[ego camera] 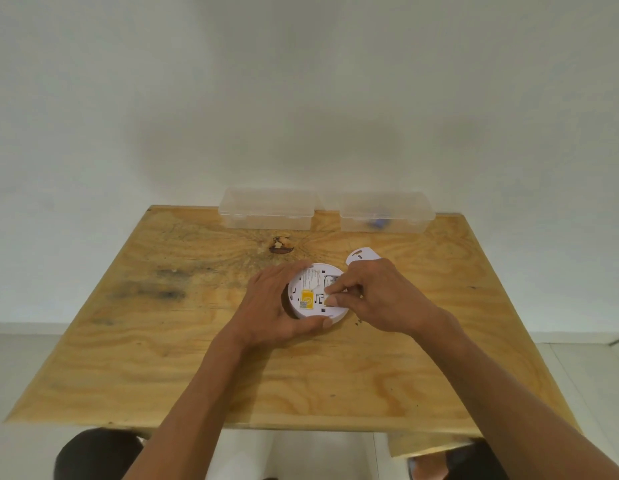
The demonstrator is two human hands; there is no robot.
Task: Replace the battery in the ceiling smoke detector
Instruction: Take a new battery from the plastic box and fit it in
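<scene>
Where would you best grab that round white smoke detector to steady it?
Grip the round white smoke detector by its curved outer rim, coming from the left side, as the left hand does: the flat disc lies back-up, and the right hand works at its right-side compartment.

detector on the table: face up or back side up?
Back side up. The smoke detector shows its yellow label and printed text, the left hand steadying its rim on the table.

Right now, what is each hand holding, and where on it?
Left hand holds the smoke detector by its left rim. Right hand fingertips work at its battery compartment; any grip there cannot be told.
</scene>
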